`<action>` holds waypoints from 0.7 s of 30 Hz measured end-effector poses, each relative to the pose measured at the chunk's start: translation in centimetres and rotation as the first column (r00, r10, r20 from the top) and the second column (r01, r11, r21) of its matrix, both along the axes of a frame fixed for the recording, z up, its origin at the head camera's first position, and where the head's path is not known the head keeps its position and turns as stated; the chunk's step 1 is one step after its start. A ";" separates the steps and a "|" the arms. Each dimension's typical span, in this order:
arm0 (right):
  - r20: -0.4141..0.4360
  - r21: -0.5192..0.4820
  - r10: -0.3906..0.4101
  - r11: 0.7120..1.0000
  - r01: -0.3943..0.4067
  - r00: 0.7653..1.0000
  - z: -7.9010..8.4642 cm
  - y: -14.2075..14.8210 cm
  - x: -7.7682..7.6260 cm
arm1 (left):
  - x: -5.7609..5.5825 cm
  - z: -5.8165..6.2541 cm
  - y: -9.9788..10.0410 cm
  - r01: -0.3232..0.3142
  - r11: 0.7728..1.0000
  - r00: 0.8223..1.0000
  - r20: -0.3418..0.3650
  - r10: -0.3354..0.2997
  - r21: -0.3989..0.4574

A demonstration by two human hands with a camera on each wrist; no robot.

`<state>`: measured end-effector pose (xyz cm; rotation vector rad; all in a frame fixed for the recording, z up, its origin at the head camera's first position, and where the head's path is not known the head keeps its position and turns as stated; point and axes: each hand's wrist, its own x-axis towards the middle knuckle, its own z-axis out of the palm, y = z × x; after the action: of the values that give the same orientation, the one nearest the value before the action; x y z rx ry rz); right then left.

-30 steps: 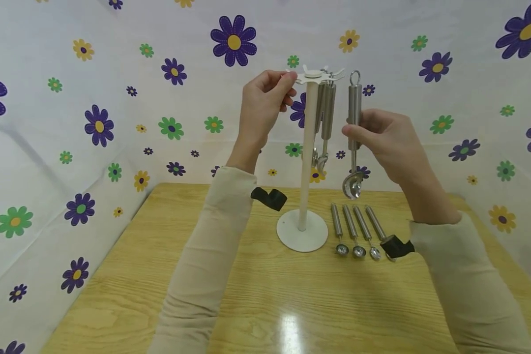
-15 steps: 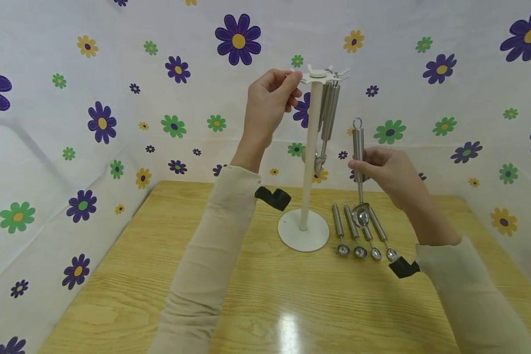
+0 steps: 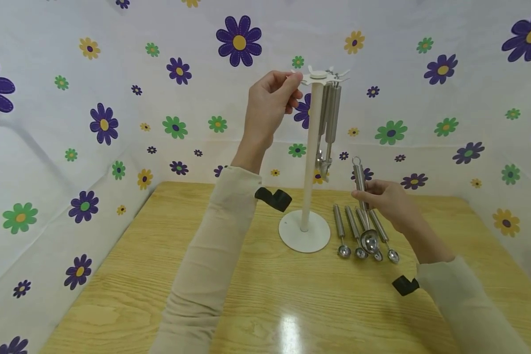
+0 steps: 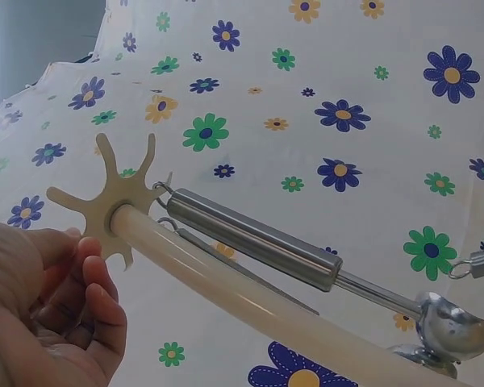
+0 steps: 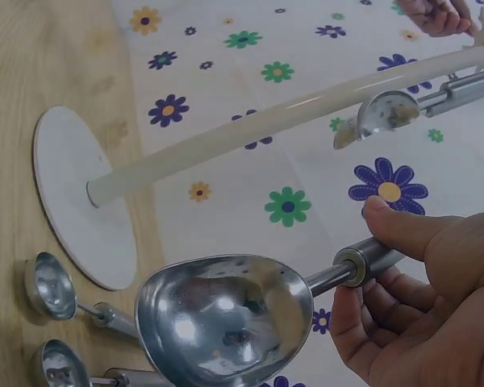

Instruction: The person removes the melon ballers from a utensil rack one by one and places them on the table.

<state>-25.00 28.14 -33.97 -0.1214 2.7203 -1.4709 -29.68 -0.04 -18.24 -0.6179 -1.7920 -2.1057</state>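
Observation:
My right hand (image 3: pixel 389 202) grips an ice cream scoop (image 5: pixel 226 318) by its steel handle, thumb on one side and fingers curled on the other. The scoop is upright, bowl down, overlapping the row of scoops on the table in the head view. With thumb and fingertips my left hand (image 3: pixel 267 108) pinches a prong of the white hook rack (image 4: pixel 113 189) atop the stand's pole (image 3: pixel 311 162). Two steel scoops hang by their end rings from hooks on the rack's right side; the nearer hanging scoop (image 4: pixel 258 234) partly covers the other.
The stand's round white base (image 3: pixel 292 236) rests on the wooden table (image 3: pixel 194 275). To its right lie several steel scoops side by side, among them a leftmost scoop (image 3: pixel 339 221) and a rightmost scoop (image 3: pixel 380 228). A flower-patterned cloth (image 3: pixel 194 128) surrounds the table's back and sides.
My right hand has lowered the scoop from beside the rack's hooks to just over the row on the table. My left hand keeps its pinch on the rack. The hanging scoops swing slightly.

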 end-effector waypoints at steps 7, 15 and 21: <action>0.027 0.044 0.008 0.999 -0.010 1.000 -2.4 0.3 -0.3 | -0.1 -0.1 0.0 0.005 1.000 1.000 0.005 -0.005 0.013; 0.026 0.036 0.032 0.999 -0.033 0.999 -3.7 -0.2 -0.2 | -0.1 -0.1 0.0 0.010 1.000 1.000 0.005 -0.010 0.018; 0.083 0.073 0.021 0.997 -0.027 0.996 -4.3 0.7 -0.4 | -0.1 -0.1 0.1 0.015 1.000 1.000 0.016 -0.016 0.024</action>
<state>-25.38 28.79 -38.23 -0.0888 2.6943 -1.3355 -29.78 0.02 -18.38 -0.6120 -1.7741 -2.1448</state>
